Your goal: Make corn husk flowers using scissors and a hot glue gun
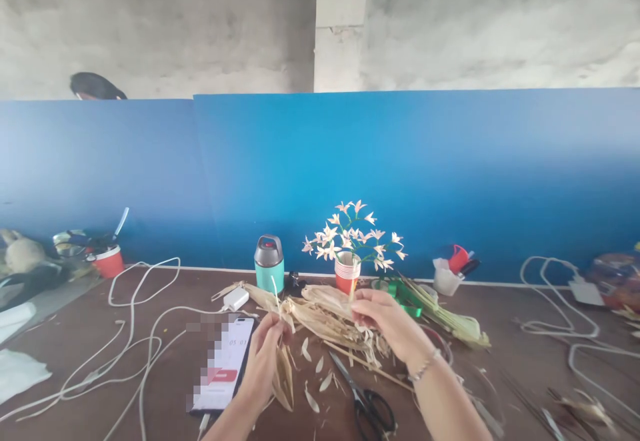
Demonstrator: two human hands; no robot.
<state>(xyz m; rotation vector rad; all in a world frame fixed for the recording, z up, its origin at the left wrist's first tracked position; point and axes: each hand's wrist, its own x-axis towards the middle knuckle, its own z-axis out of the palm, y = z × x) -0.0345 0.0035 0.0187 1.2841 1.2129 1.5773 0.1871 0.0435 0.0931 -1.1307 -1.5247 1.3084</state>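
Note:
My left hand (pixel 264 353) is closed round a thin pale stem (pixel 276 295), which points up above the fingers. My right hand (pixel 384 322), a bracelet on its wrist, pinches a small pale strip (pixel 352 291) that looks like dried husk. Between and behind the hands lie dried corn husks (pixel 320 317). Small cut husk petals (pixel 326 381) are scattered on the brown table (pixel 290 424). Black-handled scissors (pixel 374 413) rest below my right hand. Farther back, husk flowers (pixel 354 234) on green stems stand in stacked paper cups (pixel 347 273).
Left of my left hand lies a phone (pixel 225 367) with its cable. A teal flask (pixel 269 264) and a white charger (pixel 235 298) stand behind. Green ribbon (pixel 404 297) and a bundle of pale stalks (pixel 450 317) lie at right. A blue partition (pixel 400 154) closes the back.

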